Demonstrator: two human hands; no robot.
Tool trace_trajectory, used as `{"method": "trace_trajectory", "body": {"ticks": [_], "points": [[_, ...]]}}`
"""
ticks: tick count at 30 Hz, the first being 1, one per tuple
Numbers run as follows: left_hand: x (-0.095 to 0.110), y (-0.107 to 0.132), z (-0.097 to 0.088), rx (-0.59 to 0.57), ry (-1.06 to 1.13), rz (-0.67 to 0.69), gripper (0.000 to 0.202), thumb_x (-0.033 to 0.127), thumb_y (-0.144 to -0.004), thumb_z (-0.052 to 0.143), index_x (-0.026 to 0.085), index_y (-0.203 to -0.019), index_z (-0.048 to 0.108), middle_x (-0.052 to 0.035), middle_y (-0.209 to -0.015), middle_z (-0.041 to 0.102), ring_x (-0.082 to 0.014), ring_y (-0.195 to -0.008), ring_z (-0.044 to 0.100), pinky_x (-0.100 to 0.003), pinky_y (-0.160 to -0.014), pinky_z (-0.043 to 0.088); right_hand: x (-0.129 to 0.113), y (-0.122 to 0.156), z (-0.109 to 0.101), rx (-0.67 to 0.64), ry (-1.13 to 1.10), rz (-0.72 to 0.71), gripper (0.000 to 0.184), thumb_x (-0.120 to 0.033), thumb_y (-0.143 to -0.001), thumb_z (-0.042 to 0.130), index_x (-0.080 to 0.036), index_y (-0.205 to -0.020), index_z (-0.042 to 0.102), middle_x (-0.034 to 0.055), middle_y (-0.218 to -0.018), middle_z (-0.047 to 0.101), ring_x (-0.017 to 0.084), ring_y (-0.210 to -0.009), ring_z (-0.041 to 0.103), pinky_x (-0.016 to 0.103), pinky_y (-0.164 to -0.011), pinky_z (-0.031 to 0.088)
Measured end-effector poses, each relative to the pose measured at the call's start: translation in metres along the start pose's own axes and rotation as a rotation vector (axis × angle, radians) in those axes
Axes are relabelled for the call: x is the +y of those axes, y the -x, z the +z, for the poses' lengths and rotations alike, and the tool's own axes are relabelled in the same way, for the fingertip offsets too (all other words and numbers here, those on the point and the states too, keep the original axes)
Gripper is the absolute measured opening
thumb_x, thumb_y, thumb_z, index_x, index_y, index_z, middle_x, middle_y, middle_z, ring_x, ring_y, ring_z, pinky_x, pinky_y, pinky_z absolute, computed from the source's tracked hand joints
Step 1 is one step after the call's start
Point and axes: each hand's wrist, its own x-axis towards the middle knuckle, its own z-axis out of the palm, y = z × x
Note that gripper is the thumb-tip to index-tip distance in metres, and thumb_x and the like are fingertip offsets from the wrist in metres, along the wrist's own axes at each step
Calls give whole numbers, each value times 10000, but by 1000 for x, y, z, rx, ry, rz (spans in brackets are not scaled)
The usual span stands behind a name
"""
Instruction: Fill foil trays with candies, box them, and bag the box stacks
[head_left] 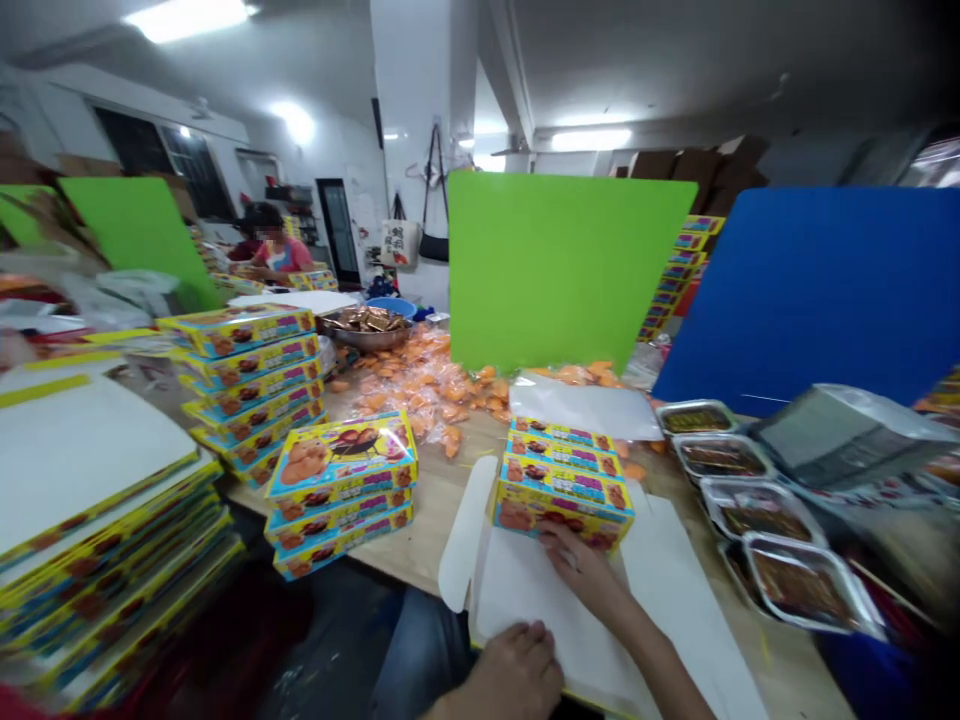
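An unfolded box blank (547, 610), white inside up, lies at the table's near edge. Its far panel, printed yellow with food pictures (562, 485), stands folded up. My right hand (581, 570) rests on the white card at the foot of that panel, fingers stretched toward it. Lower down, my left hand (514, 670) presses on the blank's near part with its fingers curled under; nothing shows in them.
Finished yellow boxes are stacked at the left (341, 490) and further back (247, 380). Flat blanks are piled far left (90, 500). Foil trays (750, 510) line the right. Orange snack packets (420, 385), a metal bowl (367, 330), green (562, 265) and blue (817, 290) boards, and a person (274, 250) are behind.
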Motion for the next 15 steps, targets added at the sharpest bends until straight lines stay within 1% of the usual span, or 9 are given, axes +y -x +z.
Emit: {"method": "trace_trajectory", "body": {"ticks": [3,5,6,7,8,10,11,12,15], "points": [[8,2,-11,-62,-61,28,456,381,-854,502,297,-1302,508,-128,-1151,648,-369,-1075,593,-527,-959,438,-14,2,4,26,-4,18,365,-417,-742,502,-210,-1005,647,104,-981,704,281,-927,649,445,-847,489],[16,17,-39,-25,-68,45,445,372,-873,478,371,-1318,462,-79,-1120,671,-304,-1057,618,-472,-1028,394,-38,1,8,18,-60,-3,334,-465,-753,505,-212,-905,662,94,-916,706,265,-854,652,416,-786,509],[21,29,-60,68,-77,24,418,346,-882,470,415,-1295,471,-45,-1112,678,-267,-1054,623,-434,-1048,381,-54,-3,11,1,-110,-21,341,-483,-774,492,-212,-898,657,87,-909,701,252,-841,646,396,-765,512],[24,43,-87,249,-116,-6,409,344,-862,513,428,-1262,502,-24,-1117,678,-254,-1039,629,-420,-1040,392,-71,-11,16,-21,-165,-35,356,-497,-789,483,-210,-920,647,84,-922,695,245,-853,638,385,-764,510],[26,57,-117,527,-184,-96,387,337,-842,548,419,-1220,542,-13,-1133,670,-254,-1059,615,-425,-1032,395,-88,-21,21,-35,-213,-34,387,-517,-797,477,-203,-962,632,86,-940,688,244,-865,632,389,-776,504],[21,84,-183,985,-262,-406,370,358,-842,547,338,-1211,556,-32,-1234,601,-256,-1173,527,-432,-1057,354,-121,-49,37,-22,-325,-6,497,-558,-808,448,-182,-1107,574,111,-1072,653,256,-985,604,414,-859,472],[14,94,-214,1132,-274,-557,436,405,-848,521,270,-1262,515,-68,-1312,535,-268,-1231,468,-448,-1078,315,-135,-64,46,-10,-356,13,552,-572,-806,444,-171,-1175,536,126,-1163,614,264,-1071,566,429,-916,437],[5,102,-242,1186,-278,-669,519,462,-843,500,208,-1295,483,-107,-1357,485,-283,-1261,431,-461,-1084,292,-148,-80,56,-16,-368,28,596,-577,-809,438,-162,-1233,497,135,-1238,570,272,-1154,513,447,-974,385],[-26,112,-295,1067,-83,-859,577,548,-807,498,150,-1219,563,-139,-1330,519,-320,-1254,442,-481,-1074,294,-177,-113,83,-58,-379,11,540,-550,-808,465,-165,-1175,557,110,-1170,619,273,-1128,531,449,-981,374]]}}
